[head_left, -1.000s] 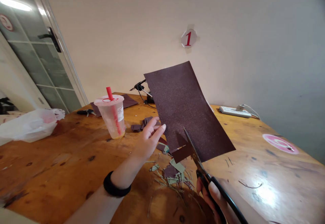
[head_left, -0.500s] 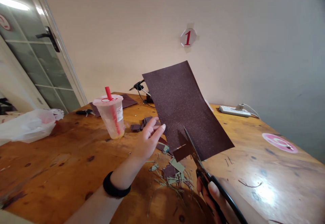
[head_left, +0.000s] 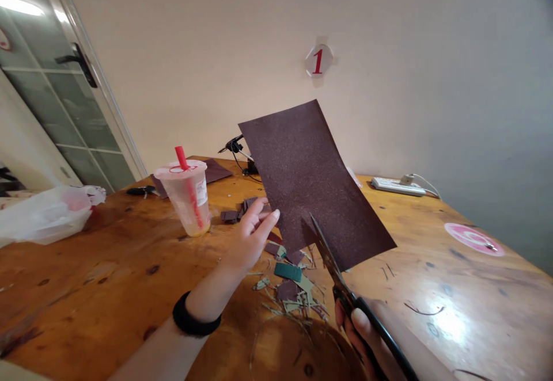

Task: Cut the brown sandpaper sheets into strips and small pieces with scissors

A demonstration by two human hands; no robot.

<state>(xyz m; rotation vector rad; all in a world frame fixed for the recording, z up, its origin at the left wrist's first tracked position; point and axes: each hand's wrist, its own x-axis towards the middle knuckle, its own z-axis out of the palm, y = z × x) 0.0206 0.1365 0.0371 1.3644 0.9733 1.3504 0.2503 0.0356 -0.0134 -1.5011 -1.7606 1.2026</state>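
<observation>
My left hand (head_left: 248,234) pinches the left edge of a dark brown, speckled sheet of sandpaper (head_left: 298,168), held tilted up above the table. My right hand (head_left: 367,335) grips black-handled scissors (head_left: 330,260), their blades lying at the sheet's lower edge, where a notch is cut out. Just below that notch is a small cut piece (head_left: 287,271) with its green back showing. Under the sheet lies a pile of brown and pale green scraps (head_left: 298,297) and thin strips. More small brown pieces (head_left: 231,216) are stacked behind my left hand.
A lidded plastic cup (head_left: 185,199) with a red straw stands left of my left hand. Farther left lies a white plastic bag (head_left: 47,214). A power strip (head_left: 397,186) and a pink round sticker (head_left: 473,239) are on the right. Another brown sheet (head_left: 216,171) lies behind the cup.
The small rectangle hanging at the sheet's lower edge has come off and dropped toward the scraps, turning green side up. Both hands keep nearly the same position.
</observation>
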